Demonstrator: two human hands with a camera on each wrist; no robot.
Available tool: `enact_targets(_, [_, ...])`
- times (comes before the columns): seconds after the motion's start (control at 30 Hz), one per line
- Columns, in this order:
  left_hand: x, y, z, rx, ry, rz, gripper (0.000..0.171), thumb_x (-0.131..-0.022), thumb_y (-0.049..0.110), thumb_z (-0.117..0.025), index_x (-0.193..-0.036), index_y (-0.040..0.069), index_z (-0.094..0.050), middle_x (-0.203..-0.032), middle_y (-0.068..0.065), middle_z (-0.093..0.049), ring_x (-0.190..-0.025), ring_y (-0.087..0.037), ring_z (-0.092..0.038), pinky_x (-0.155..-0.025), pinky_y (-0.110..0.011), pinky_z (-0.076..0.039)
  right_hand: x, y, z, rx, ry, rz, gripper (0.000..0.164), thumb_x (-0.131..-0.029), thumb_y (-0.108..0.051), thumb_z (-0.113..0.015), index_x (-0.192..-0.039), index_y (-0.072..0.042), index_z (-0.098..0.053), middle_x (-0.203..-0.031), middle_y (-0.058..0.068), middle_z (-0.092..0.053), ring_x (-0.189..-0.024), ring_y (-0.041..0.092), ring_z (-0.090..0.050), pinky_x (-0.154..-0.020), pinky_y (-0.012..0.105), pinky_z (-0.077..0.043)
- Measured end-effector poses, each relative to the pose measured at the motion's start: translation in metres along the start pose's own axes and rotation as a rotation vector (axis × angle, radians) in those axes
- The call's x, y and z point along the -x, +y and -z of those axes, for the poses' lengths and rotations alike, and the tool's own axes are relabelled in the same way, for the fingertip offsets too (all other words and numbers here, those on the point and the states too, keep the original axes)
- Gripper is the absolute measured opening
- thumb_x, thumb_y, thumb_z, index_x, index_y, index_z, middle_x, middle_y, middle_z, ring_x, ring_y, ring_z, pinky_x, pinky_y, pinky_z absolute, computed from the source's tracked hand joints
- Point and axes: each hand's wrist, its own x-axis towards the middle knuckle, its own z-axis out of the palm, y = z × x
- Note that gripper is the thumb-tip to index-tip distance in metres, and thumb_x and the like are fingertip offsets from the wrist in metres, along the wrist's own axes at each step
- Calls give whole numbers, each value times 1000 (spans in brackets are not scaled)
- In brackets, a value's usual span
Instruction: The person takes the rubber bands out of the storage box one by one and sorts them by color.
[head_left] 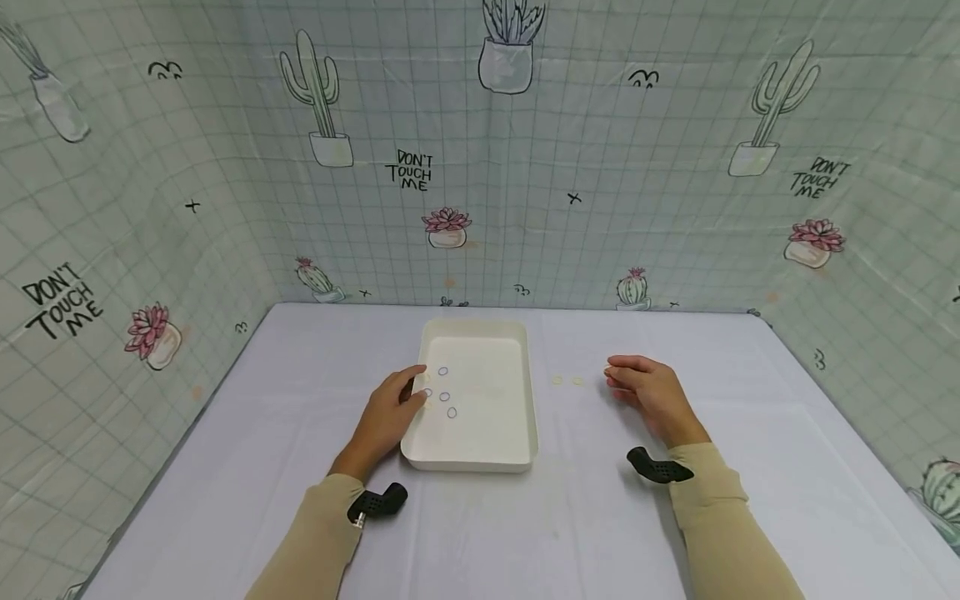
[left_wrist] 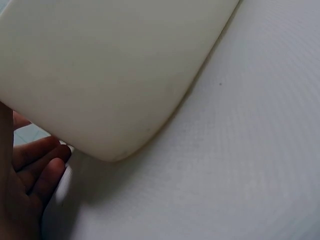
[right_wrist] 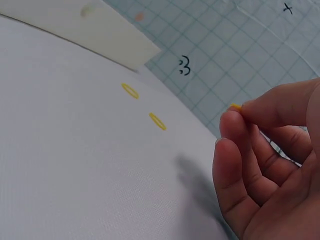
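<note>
A white tray (head_left: 480,463) lies on the table, with several small purple rings (head_left: 445,397) near its left side. My left hand (head_left: 386,417) holds the tray's left wall, thumb and index finger over the rim. In the left wrist view, other fingers (left_wrist: 47,172) of that hand show below the tray's edge. To the right of the tray, my right hand (head_left: 652,396) pinches a small yellow ring (right_wrist: 236,106) between thumb and fingertip, mostly hidden by them. Two more yellow rings (right_wrist: 130,90) lie on the table between the tray and that hand.
A white cloth covers the table (head_left: 585,533). Behind and at both sides hangs a gridded curtain (head_left: 555,150) printed with cacti and lettering. Each wrist wears a black camera mount (head_left: 660,467).
</note>
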Motion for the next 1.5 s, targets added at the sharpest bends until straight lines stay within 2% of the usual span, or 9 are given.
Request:
enact_targets(0.13, [0,-1,1,-1,3,3,48,-101,22,-60,-147,15,-51,-135,-11,-56,-116,-26,-54,-102,-48,-42,-3,1,3,26,13,-17,46,-99,-15,-64,-138,7,-52,-112,2,-69,-95,12,-67,-81,26,-55])
enact_targets(0.3, [0,-1,2,0,5,0,47,-101,22,-59,-147,14,-52,-134,-11,-56,-117,-26,-54,-103,-48,-42,-7,4,7,110,44,-31,45,-98,-18,-66,-137,4,-56,-109,-1,-69,-93,10,-66,-77,25,-54])
enact_targets(0.47, [1,1,4,-15,7,12,47,-100,23,-59,-146,15,-53,-134,-11,-56,-116,-26,-53,-103,-48,-42,-9,7,7,181,62,-22,43,-97,-18,-68,-133,4,-59,-98,-5,-70,-85,9,-64,-70,25,-53])
enact_targets(0.77, [-3,0,4,1,5,-10,47,-101,22,-60,-147,14,-52,-139,-12,-54,-125,-27,-52,-106,-49,-40,-17,9,1,298,72,-6,37,-96,-20,-69,-128,0,-65,-97,1,-70,-82,11,-62,-64,25,-52])
enact_targets(1.2, [-3,1,5,-3,16,-4,45,-100,22,-61,-145,15,-54,-131,-11,-57,-113,-26,-54,-101,-47,-42,-27,7,-15,456,32,36,28,-97,-19,-66,-120,-3,-69,-102,10,-70,-81,18,-60,-61,27,-52])
enact_targets(1.5, [-4,-3,2,-4,5,3,46,-100,22,-61,-146,16,-54,-135,-10,-56,-116,-25,-53,-102,-48,-42,-25,7,-16,539,25,28,25,-97,-18,-65,-116,-4,-72,-96,10,-69,-75,18,-59,-62,28,-53])
